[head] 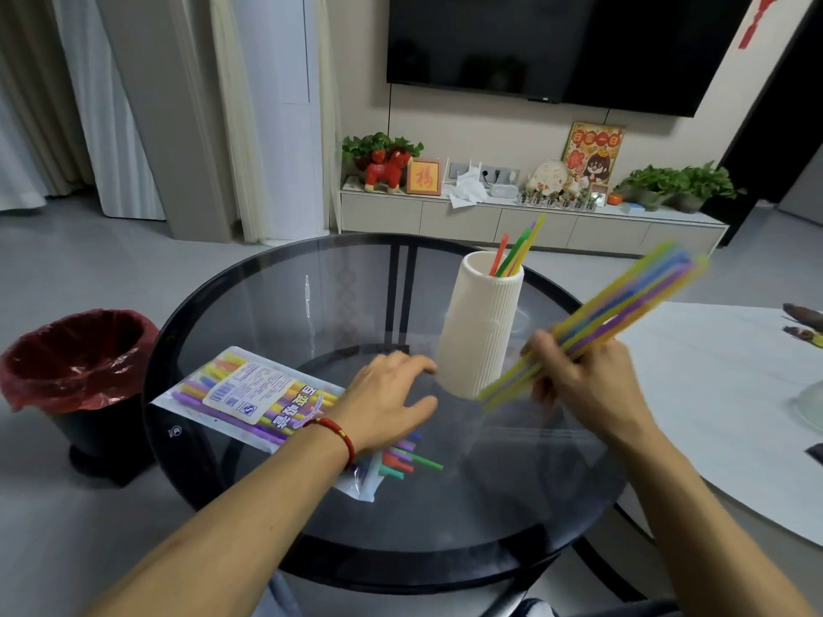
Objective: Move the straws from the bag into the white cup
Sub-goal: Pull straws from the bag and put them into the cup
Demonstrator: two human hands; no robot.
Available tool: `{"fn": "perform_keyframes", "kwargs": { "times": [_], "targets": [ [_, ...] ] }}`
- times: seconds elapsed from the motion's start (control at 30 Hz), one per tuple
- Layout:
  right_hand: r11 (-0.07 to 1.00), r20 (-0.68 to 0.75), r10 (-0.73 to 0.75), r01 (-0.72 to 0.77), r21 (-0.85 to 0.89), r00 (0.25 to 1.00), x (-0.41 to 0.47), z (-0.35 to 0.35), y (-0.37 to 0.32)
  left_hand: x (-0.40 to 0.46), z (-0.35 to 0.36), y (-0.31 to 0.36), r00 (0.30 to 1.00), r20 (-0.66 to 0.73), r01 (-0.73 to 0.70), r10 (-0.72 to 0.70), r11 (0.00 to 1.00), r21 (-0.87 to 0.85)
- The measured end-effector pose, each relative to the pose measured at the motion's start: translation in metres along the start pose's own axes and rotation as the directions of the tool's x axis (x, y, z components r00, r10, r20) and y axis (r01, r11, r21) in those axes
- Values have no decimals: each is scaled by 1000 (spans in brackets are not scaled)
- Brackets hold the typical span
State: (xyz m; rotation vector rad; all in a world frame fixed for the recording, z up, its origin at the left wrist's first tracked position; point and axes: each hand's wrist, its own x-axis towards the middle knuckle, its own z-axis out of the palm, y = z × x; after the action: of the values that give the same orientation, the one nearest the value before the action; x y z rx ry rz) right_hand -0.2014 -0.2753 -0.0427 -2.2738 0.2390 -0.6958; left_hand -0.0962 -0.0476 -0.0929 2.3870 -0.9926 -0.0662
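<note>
A tall ribbed white cup (483, 322) stands upright on the round glass table (267, 296), with a few coloured straws (516, 249) leaning inside it. My right hand (583, 380) grips a bundle of coloured straws (623, 305), held slanted just right of the cup and blurred. My left hand (387, 403) hovers with fingers spread over the open end of the straw bag (249, 394), which lies flat on the table. Several straw ends (409, 460) stick out of the bag below my wrist.
A black bin with a red liner (75, 358) stands on the floor left of the table. A white table surface (712, 394) lies to the right. A TV cabinet with plants and ornaments (512, 216) runs along the far wall.
</note>
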Motion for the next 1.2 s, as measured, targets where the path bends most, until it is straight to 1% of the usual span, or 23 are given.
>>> {"fn": "perform_keyframes", "kwargs": {
  "times": [0.07,0.13,0.17,0.23,0.33,0.4,0.43,0.53,0.6,0.67,0.7,0.8,0.83,0.9,1.0,1.03,1.07,1.1,1.13,1.17,1.2],
  "targets": [
    [964,-157,30,12,264,987,7,-17,-8,7,2,12,988,-152,-15,-13,983,-182],
    [873,-260,67,70,483,963,17,-33,-20,16,2,25,973,-222,-12,-63,947,-322],
    [834,-300,84,97,543,950,24,-39,-25,23,0,32,970,-231,-17,-75,928,-372],
    [808,-347,85,139,573,934,40,-48,-34,43,-9,42,969,-234,-33,-84,889,-457],
    [840,-343,30,162,517,939,63,-47,-45,80,-34,53,969,-194,21,-152,836,-548],
    [915,-323,-8,138,380,946,79,-37,-48,98,-42,57,977,-136,55,-162,816,-576],
    [946,-292,-9,102,307,956,87,-31,-49,104,-42,57,982,-117,55,-149,815,-577],
    [995,-144,32,-18,96,989,107,-15,-52,108,-29,55,980,-153,33,-129,859,-511],
    [997,-63,22,-27,-79,998,114,-7,-54,107,-22,55,972,-190,29,-140,869,-494],
    [986,-21,3,-7,-166,1000,116,-1,-56,109,-20,57,968,-201,34,-147,877,-479],
    [986,-8,-3,1,-167,1000,118,1,-56,109,-20,58,968,-204,39,-148,887,-460],
    [999,-23,17,-17,-29,1000,120,2,-60,111,-19,55,968,-206,34,-144,888,-458],
    [1000,-40,7,-8,-20,999,119,1,-62,111,-18,53,968,-206,30,-141,884,-466],
    [997,-102,-58,52,-61,993,117,-3,-66,112,-16,50,969,-208,23,-133,886,-463],
    [993,-203,-114,109,-35,973,113,-8,-74,112,-15,48,974,-195,14,-117,886,-463],
    [988,-225,-154,146,-50,962,109,-10,-76,112,-15,48,975,-190,15,-116,886,-463],
    [973,-217,-227,211,-93,949,105,-10,-77,112,-15,49,975,-190,15,-113,891,-454],
    [947,-169,-308,285,-150,936,99,-10,-77,112,-15,50,975,-191,14,-109,898,-439],
    [921,-89,-361,341,-187,928,94,-8,-76,112,-15,50,976,-189,17,-107,905,-426],
    [914,-5,-364,357,-191,931,91,-5,-73,112,-14,51,976,-184,27,-115,906,-422],
    [926,46,-333,336,-172,942,88,-4,-71,112,-14,52,976,-177,39,-128,901,-431]
  ]
}}
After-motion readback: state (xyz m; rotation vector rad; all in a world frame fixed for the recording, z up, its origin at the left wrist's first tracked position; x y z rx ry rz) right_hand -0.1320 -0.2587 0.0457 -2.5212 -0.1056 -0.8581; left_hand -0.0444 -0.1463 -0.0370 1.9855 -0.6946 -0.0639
